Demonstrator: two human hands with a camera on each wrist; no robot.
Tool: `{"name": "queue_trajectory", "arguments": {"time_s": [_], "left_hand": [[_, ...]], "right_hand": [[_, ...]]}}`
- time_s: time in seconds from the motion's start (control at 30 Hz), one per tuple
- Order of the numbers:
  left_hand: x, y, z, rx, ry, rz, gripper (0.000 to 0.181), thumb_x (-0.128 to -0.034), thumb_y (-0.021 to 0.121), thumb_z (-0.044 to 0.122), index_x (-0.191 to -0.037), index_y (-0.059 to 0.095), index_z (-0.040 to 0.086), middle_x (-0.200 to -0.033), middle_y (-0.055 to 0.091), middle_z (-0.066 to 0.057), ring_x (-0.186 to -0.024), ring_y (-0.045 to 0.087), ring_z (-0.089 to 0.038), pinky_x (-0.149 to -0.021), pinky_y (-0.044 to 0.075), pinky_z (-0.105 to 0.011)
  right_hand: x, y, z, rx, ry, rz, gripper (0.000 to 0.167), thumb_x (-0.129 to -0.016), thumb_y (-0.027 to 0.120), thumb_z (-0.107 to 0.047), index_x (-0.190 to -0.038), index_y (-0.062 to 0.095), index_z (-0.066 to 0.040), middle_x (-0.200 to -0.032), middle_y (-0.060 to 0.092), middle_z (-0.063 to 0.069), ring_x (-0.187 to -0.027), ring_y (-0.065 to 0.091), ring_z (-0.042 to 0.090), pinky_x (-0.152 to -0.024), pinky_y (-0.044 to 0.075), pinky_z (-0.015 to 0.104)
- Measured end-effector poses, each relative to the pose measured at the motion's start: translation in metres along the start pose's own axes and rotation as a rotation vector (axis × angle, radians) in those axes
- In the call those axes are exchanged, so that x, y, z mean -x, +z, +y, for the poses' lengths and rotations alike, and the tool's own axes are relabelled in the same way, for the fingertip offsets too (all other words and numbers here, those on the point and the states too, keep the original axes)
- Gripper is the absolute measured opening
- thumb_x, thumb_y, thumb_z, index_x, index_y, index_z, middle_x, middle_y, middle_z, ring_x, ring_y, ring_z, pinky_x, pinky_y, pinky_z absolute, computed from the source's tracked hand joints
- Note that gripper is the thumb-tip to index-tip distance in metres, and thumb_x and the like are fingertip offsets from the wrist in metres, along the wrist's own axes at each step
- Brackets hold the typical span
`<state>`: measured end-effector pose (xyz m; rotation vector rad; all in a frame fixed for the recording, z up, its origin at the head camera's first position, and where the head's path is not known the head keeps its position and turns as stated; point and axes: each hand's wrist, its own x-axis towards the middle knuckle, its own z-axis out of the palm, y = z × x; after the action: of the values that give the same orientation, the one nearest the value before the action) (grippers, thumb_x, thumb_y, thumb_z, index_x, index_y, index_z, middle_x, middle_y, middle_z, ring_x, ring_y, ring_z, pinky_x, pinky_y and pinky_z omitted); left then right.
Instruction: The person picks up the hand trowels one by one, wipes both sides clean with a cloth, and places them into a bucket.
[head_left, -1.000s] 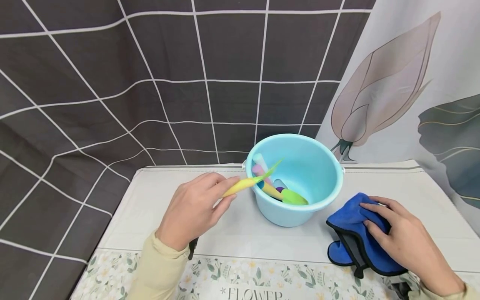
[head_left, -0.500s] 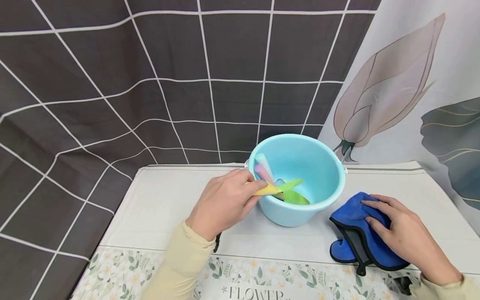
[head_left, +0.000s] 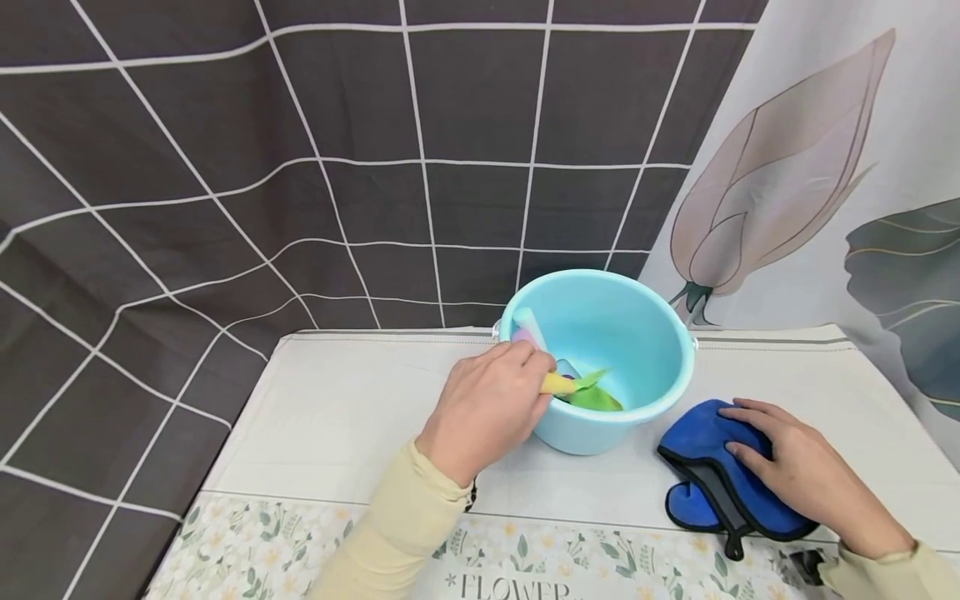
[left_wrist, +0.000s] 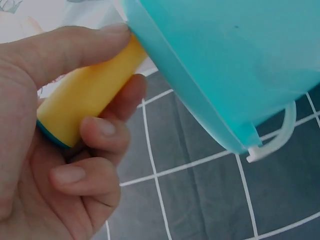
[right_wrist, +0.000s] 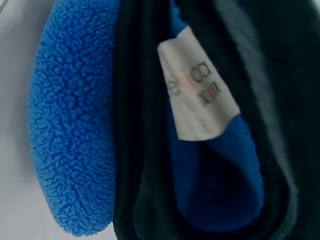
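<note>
In the head view my left hand (head_left: 491, 408) grips a yellow tapered stick (head_left: 558, 383) over the left rim of a light blue bucket (head_left: 622, 325). A leaf-shaped green tip (head_left: 588, 380) ends the stick inside the bucket. Thumb and fingers close round the yellow barrel (left_wrist: 92, 92) in the left wrist view; its near end is teal. At right, my right hand (head_left: 806, 467) holds a blue fleece mitt (head_left: 716, 425) with black trim, fingers and thumb on its top. A white label (right_wrist: 197, 90) shows in the mitt's opening in the right wrist view.
Inside the bucket lie a green leaf-shaped blade (head_left: 596, 398), a pale blue stick (head_left: 531, 323) and a pink-purple piece, partly hidden by my left hand. A white tablecloth (head_left: 360, 392) with a floral front covers the table. A dark grid curtain (head_left: 360, 208) hangs behind.
My left hand has moved right, bringing the yellow stick from outside the bucket to over its rim, the green tip now lower inside. My right hand stays at the mitt, whose folds have shifted slightly.
</note>
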<state>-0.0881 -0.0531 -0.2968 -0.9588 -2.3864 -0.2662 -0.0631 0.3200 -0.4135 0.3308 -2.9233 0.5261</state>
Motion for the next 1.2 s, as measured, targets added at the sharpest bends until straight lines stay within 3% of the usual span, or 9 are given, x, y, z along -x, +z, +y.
{"name": "queue_trajectory", "arguments": {"time_s": [0.27, 0.47, 0.63, 0.93, 1.2], "left_hand": [[-0.007, 0.004, 0.008, 0.04, -0.038, -0.059, 0.018, -0.0861, 0.071, 0.015, -0.102, 0.066, 0.012, -0.089, 0.066, 0.004, -0.073, 0.061, -0.01, -0.059, 0.05, -0.025], [-0.013, 0.01, 0.013, 0.035, -0.075, -0.127, 0.018, -0.0884, 0.067, 0.015, -0.106, 0.065, 0.012, -0.092, 0.066, 0.005, -0.074, 0.059, -0.009, -0.055, 0.048, -0.026], [-0.015, 0.015, 0.018, 0.0, -0.058, -0.139, 0.011, -0.0915, 0.063, 0.016, -0.102, 0.065, 0.012, -0.084, 0.06, 0.005, -0.066, 0.054, -0.008, -0.049, 0.043, -0.023], [-0.026, 0.025, 0.026, 0.066, -0.104, -0.164, 0.007, -0.0812, 0.065, 0.015, -0.083, 0.059, 0.014, -0.067, 0.049, 0.007, -0.051, 0.042, -0.007, -0.042, 0.031, -0.021], [-0.033, 0.027, 0.034, 0.093, -0.114, -0.208, 0.023, -0.084, 0.064, 0.012, -0.07, 0.046, 0.017, -0.059, 0.041, 0.007, -0.048, 0.04, -0.007, -0.039, 0.028, -0.022]], "right_hand": [[0.0, 0.005, 0.002, 0.001, 0.015, -0.03, 0.046, -0.08, 0.08, -0.008, -0.121, 0.064, 0.006, -0.128, 0.052, 0.035, -0.113, 0.05, 0.057, -0.085, 0.041, 0.07], [0.0, 0.009, 0.003, 0.012, 0.0, -0.024, 0.047, -0.078, 0.081, -0.009, -0.12, 0.066, 0.005, -0.126, 0.054, 0.034, -0.112, 0.051, 0.057, -0.085, 0.042, 0.069], [0.0, 0.011, 0.004, 0.012, -0.014, -0.03, 0.047, -0.078, 0.082, -0.009, -0.119, 0.066, 0.006, -0.126, 0.054, 0.034, -0.112, 0.052, 0.056, -0.085, 0.043, 0.068], [0.0, 0.012, 0.002, 0.041, -0.009, -0.042, 0.048, -0.078, 0.082, -0.01, -0.12, 0.065, 0.006, -0.127, 0.052, 0.036, -0.112, 0.051, 0.057, -0.085, 0.043, 0.07], [-0.001, 0.011, 0.0, 0.042, 0.017, -0.044, 0.047, -0.08, 0.08, -0.01, -0.121, 0.064, 0.006, -0.128, 0.05, 0.036, -0.112, 0.05, 0.058, -0.085, 0.042, 0.07]]}}
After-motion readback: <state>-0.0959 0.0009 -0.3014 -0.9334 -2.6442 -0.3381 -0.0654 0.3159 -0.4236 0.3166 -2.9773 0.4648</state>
